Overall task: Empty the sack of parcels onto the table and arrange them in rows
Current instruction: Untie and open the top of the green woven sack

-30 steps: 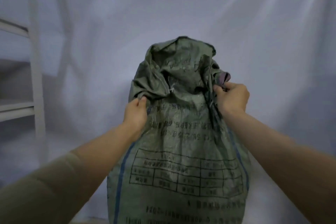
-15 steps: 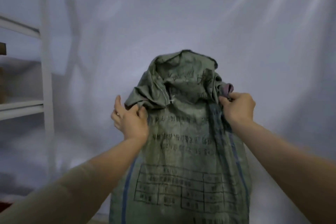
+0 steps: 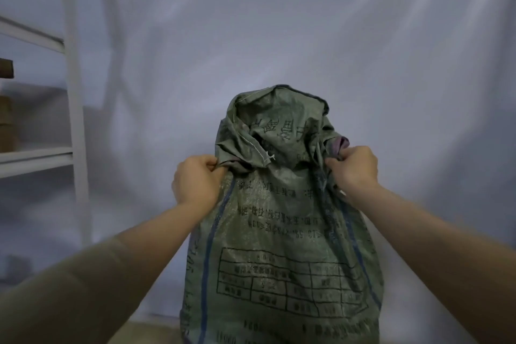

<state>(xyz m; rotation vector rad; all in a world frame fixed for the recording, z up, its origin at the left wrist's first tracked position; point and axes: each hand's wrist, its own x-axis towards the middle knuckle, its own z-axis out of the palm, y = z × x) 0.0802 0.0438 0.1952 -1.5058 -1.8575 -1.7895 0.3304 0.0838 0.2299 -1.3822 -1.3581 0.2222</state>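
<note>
A green woven sack (image 3: 279, 246) with blue stripes and upside-down black print stands upright in front of me, its crumpled upper end folded over. My left hand (image 3: 195, 180) grips the fabric at the sack's upper left corner. My right hand (image 3: 354, 169) grips the bunched fabric at the upper right, where a bit of purple material shows. The parcels are hidden inside the sack. Only a small tan strip of surface (image 3: 156, 332) shows at the sack's foot.
A white metal shelf rack (image 3: 75, 126) stands at the left, with brown cartons (image 3: 7, 126) on its shelf. A pale sheet (image 3: 279, 36) hangs as a backdrop behind the sack.
My left hand has moved from the sack's front to its left corner and taken hold of the fabric there. The sack's top sits lower in view. My right hand keeps its hold.
</note>
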